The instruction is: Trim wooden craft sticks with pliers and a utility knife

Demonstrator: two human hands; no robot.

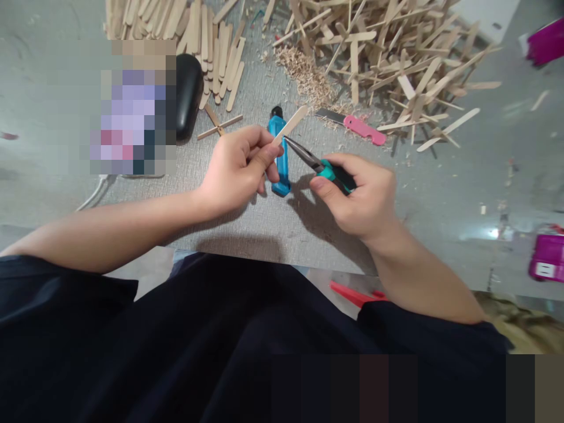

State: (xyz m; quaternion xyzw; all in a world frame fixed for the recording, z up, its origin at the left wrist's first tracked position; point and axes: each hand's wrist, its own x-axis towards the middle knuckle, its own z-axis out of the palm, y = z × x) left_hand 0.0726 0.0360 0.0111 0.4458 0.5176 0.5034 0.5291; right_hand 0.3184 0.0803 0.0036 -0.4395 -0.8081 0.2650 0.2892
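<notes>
Between thumb and fingers, my left hand (249,164) pinches a wooden craft stick (291,123) that points up and to the right. My right hand (363,191) is wrapped round needle-nose pliers (324,167) with teal and black handles. Their tip lies close beside the stick; whether it touches the wood I cannot tell. Below both, a blue bottle (282,167) with a black cap lies on the table, partly hidden by my left fingers. Two small sticks form a cross (219,127) just beyond my left hand.
Rows of craft sticks (220,59) lie at the back left, and a loose heap (396,64) at the back right. Wood shavings (308,76) and a pink-handled blade (363,129) lie between. A black rounded case (188,97) sits at left. Purple objects (549,258) stand far right.
</notes>
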